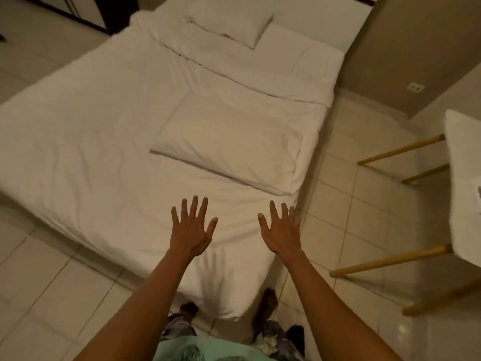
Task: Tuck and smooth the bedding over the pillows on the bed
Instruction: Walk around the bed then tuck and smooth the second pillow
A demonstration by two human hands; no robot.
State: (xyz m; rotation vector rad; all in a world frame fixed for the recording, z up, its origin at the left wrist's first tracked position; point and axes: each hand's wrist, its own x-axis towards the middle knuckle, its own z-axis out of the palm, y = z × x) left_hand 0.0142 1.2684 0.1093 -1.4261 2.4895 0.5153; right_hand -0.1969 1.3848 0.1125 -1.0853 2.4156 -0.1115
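White bedding (104,131) is lying across the bed | near pillow (229,142) is sitting uncovered on top; far pillow (231,27) possibly half tucked, blurred | left hand (191,227), right hand (282,230) are hovering spread, holding nothing | feet partly hidden.

Both hands (191,229) (282,231) spread flat above white bedding (104,142); pillow (229,139) beyond.

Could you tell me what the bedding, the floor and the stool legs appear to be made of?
Bedding: white woven fabric, probably cotton, matte, with soft creases.
Floor: pale glossy tiles, likely ceramic, with grout lines and a light reflection.
Stool legs: apparently light wood, smooth, round and yellowish.
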